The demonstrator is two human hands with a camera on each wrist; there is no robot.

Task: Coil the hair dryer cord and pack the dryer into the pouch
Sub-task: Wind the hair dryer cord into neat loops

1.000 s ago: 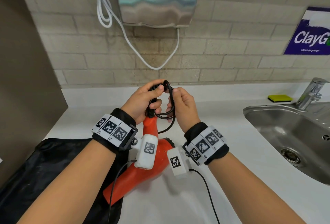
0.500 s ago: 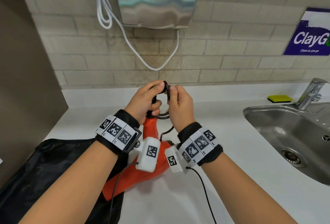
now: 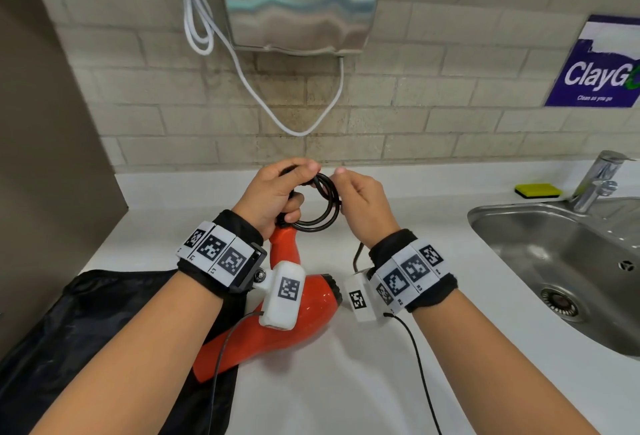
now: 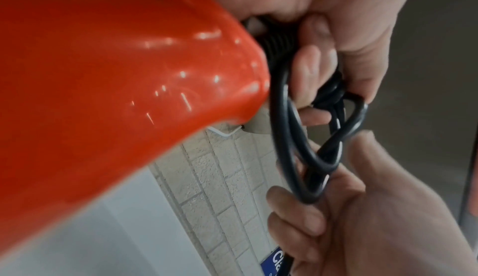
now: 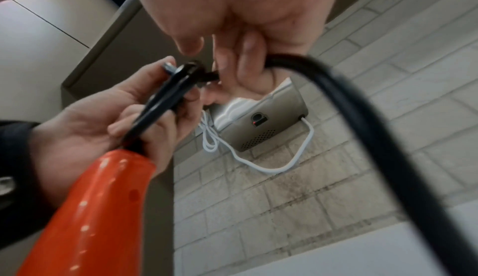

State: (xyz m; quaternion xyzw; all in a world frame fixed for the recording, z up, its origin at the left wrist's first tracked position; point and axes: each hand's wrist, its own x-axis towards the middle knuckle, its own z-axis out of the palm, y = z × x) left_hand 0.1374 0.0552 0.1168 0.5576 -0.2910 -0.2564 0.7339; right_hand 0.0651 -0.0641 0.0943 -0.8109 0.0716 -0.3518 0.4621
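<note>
An orange hair dryer point(image 3: 311, 306) lies on the white counter, its nozzle end over the black pouch point(image 3: 79, 341) at the left. Its handle point(image 4: 129, 75) points away from me. My left hand point(image 3: 277, 197) grips the black cord coil point(image 3: 320, 207) at the handle's end, fingers curled round the loops point(image 4: 305, 137). My right hand point(image 3: 363, 206) pinches the free cord beside the coil, and the cord point(image 5: 362, 127) trails down past that wrist. The handle point(image 5: 98, 208) shows orange in the right wrist view, with the left hand point(image 5: 124, 116) holding the loops.
A steel sink point(image 3: 561, 261) with a tap point(image 3: 599, 180) lies at the right, a yellow sponge point(image 3: 536, 189) behind it. A hand dryer point(image 3: 301, 1) with a white cable point(image 3: 263, 102) hangs on the tiled wall. A brown panel point(image 3: 45, 140) bounds the left.
My hands have drawn apart, the right one moving right and pulling the coil open into a round loop. The dryer has stayed in place on the counter.
</note>
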